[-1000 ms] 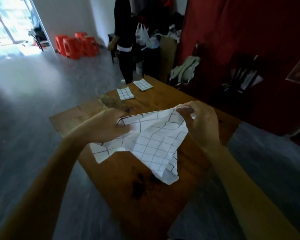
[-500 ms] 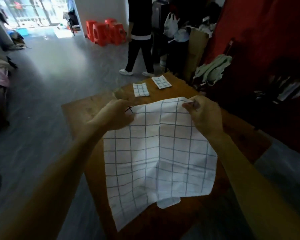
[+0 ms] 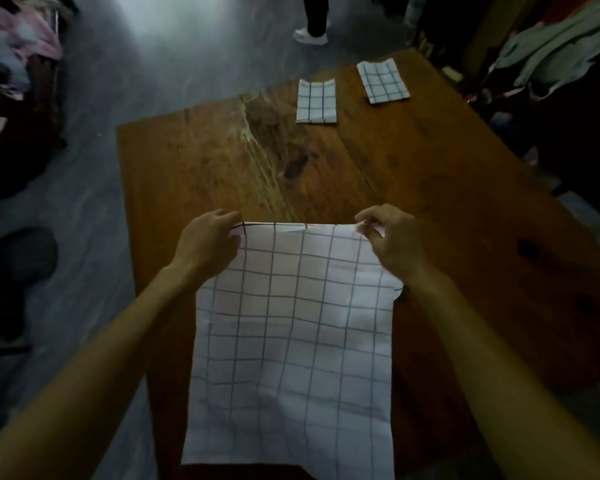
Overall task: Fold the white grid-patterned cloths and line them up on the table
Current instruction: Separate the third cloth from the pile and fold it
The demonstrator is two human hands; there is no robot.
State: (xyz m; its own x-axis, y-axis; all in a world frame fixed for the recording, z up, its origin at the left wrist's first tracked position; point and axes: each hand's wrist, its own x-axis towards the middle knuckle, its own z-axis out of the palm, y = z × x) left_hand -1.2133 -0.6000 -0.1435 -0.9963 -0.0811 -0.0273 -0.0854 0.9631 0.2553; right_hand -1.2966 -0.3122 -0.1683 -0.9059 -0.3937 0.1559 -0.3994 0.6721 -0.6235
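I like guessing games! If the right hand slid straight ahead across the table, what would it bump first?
Probably nothing: the right hand faces bare wooden table; the nearest folded cloth lies far off.

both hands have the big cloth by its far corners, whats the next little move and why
Probably lower the far edge onto the table so the cloth lies flat. The left hand and right hand each pinch a far corner, the cloth is fully open and unfolded, and two folded cloths already lie further away.

Both bare forearms reach forward, side by side. The left hand (image 3: 207,239) pinches with curled fingers, knuckles up. The right hand (image 3: 392,239) also pinches, thumb against the fingertips, at the same height.
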